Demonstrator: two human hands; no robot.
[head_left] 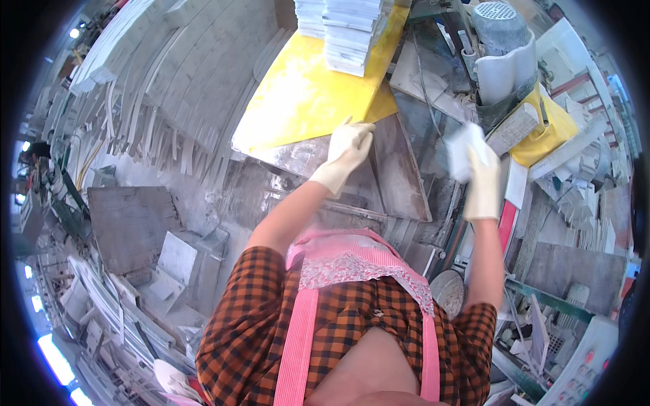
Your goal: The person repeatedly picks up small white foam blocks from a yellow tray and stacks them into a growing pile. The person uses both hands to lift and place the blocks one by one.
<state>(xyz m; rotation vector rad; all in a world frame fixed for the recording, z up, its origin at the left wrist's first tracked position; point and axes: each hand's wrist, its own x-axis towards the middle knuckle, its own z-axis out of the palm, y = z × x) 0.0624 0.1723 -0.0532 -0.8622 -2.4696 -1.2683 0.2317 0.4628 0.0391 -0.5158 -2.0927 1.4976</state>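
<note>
Both of my hands wear cream gloves. My right hand [482, 179] grips a white rectangular stone tile [462, 150], held up to the right of the table and smeared by motion. On the bare edge of the work table, beside the yellow sheet [298, 95], rests my left hand [347, 150]. Its fingers are slightly bent and apart, with nothing seen in them. A tall stack of white, grey-veined tiles [347, 40] stands on the far part of the yellow sheet.
Long stone slabs [196, 81] lean in rows at the far left. A grey motor [500, 27] stands at the far right, near a yellow cloth [548, 128]. A brown board [132, 227] and stone offcuts lie left. A control box with buttons [582, 365] sits near right.
</note>
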